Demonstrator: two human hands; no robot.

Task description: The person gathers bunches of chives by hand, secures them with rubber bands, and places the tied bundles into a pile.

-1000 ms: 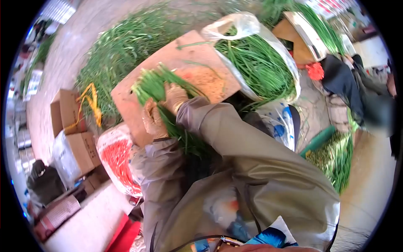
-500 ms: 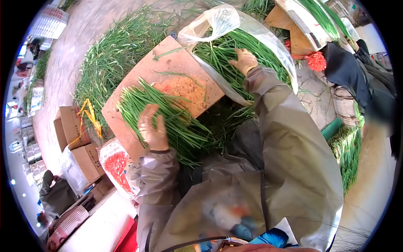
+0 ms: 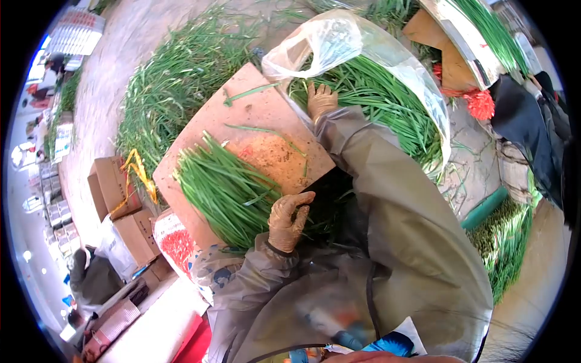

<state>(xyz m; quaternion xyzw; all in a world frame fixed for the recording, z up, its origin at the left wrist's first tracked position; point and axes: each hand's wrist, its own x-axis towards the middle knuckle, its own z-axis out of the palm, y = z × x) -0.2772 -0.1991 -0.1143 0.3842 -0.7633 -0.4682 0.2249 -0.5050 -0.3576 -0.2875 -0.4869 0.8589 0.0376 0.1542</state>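
A bundle of long green stalks [image 3: 227,193] lies on a tan board [image 3: 206,124], pale ends toward the upper left. My gloved left hand [image 3: 289,221] is just right of the bundle's lower part, thumb and fingers apart, nothing between them. My gloved right hand [image 3: 321,101] rests at the left side of the stalks [image 3: 387,100] inside a clear plastic bag [image 3: 345,36], fingers spread. Orange-brown crumbs and loose leaves lie on the board.
Loose greens [image 3: 175,78] cover the floor behind the board. Cardboard boxes [image 3: 134,236] and a bag of red ties [image 3: 177,245] are at left. More stalks [image 3: 499,245] stand at right, below a person's dark sleeve [image 3: 523,115].
My left hand has left the bundle and moved right and down. My right hand went from the bundle to the bagged stalks, then shifted left there.
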